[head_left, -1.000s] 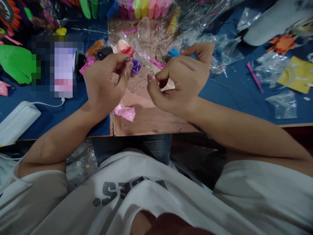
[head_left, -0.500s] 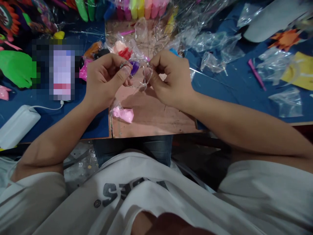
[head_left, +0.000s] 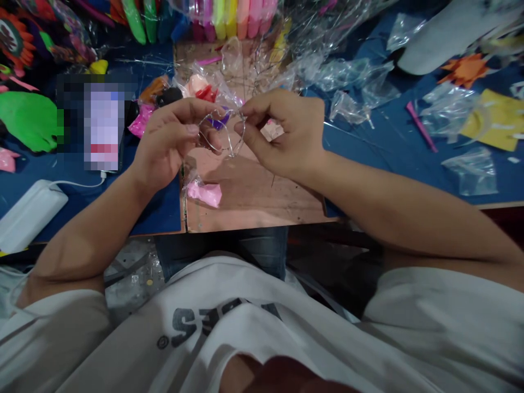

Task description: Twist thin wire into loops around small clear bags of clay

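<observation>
Thin, silvery wire bent into a rounded frame of loops (head_left: 230,143) is held up between my two hands above the wooden board. My right hand (head_left: 289,128) pinches its right side between thumb and index finger. On the other side, my left hand (head_left: 167,136) has the wire's left edge at its thumb tip and fingers, in a loose grip. Behind the loops a purple piece (head_left: 220,118) shows, partly covered by fingers. A pink lump in clear plastic (head_left: 204,193) lies on the board below the hands.
Brown wooden board (head_left: 262,202) on a blue tabletop (head_left: 155,210). At left are a phone (head_left: 103,128), a white power bank (head_left: 35,213) and a green shape (head_left: 30,120). Colored clay packs (head_left: 233,19) lie at the back; plastic bags (head_left: 472,169) and a pink stick (head_left: 421,126) at right.
The left thumb and index finger have parted, and the left hand has shifted slightly left. The wire loops now show more openly between the hands. My right hand keeps its pinch.
</observation>
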`<state>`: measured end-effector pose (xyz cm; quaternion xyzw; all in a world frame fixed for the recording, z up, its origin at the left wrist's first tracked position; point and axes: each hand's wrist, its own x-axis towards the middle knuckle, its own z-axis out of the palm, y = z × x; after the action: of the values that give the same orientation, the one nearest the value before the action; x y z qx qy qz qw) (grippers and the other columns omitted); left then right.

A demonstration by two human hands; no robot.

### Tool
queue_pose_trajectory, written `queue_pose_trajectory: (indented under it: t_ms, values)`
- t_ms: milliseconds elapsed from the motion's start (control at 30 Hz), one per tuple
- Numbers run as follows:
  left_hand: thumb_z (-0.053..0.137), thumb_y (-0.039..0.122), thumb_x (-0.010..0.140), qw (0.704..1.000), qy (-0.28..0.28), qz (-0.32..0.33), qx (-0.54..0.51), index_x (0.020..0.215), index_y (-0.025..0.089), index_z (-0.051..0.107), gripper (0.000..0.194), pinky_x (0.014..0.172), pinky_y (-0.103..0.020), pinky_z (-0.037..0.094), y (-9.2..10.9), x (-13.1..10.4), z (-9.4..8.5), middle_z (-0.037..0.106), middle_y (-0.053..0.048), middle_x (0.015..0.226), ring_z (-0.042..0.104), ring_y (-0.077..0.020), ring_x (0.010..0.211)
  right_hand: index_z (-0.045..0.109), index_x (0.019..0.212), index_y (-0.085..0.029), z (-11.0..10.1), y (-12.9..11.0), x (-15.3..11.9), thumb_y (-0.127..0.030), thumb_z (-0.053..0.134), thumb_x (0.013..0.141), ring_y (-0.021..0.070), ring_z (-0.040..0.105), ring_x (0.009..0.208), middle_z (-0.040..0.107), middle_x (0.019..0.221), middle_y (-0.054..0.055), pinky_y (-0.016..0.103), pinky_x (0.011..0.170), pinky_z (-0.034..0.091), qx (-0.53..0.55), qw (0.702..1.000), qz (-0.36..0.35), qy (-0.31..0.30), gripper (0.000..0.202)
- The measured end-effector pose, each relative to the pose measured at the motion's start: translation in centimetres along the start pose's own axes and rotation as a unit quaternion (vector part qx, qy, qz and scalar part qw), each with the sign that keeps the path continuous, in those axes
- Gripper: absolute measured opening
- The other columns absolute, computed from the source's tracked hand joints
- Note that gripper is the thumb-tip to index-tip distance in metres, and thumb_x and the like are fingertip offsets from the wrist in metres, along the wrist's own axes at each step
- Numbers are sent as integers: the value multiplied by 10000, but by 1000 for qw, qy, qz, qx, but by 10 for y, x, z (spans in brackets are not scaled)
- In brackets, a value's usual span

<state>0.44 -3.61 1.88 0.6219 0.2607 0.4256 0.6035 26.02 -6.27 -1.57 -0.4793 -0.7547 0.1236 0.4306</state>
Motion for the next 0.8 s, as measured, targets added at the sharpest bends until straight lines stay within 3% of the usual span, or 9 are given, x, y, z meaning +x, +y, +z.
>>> queue_pose_trajectory:
  t_ms: [200,300,433,500,633,800]
  values:
    - [1082,701,810,997,-5,3,73,1026,336,926,452,925,-552,714,-1,-3,3,839,-48,900,862,-332,900,789,1073,-360,-2,7,0,-626,773,1127,301,833,1012,806,912,6,516,976,681,0,998,-47,-28,272]
    - [1071,562,861,998,-13,-24,63,960,306,920,314,934,-521,725,2,-7,6,836,-38,860,856,-314,877,808,1140,-367,-3,6,-2,-641,732,1157,312,837,1045,815,963,26,525,996,680,-19,996,-83,-38,285]
    - [946,300,920,998,34,-50,22,956,272,946,45,867,-358,701,6,-8,10,826,-20,843,817,-220,800,792,1263,-378,-10,-5,-1,-688,553,1228,324,842,1025,842,1058,55,534,989,688,-14,990,-139,21,393]
    - [886,223,921,996,51,-62,-34,964,232,953,80,830,-294,679,9,-7,11,818,-30,834,791,-184,759,777,1320,-371,-14,-10,0,-663,447,1260,319,839,991,864,1113,72,529,965,694,-15,989,-140,34,445]
    - [811,177,945,988,69,-62,-120,925,179,931,121,769,-265,648,15,-4,13,781,-51,784,736,-168,699,762,1390,-365,-15,-4,0,-702,523,1230,327,847,962,898,1142,79,559,1014,702,-55,994,-95,-3,443]
    - [808,225,888,985,82,-116,-94,910,223,888,83,786,-319,648,21,-1,12,655,-6,683,683,-178,659,764,1389,-363,-5,14,-2,-684,614,1211,325,852,930,896,1007,54,581,1050,675,-47,993,-108,-17,397]
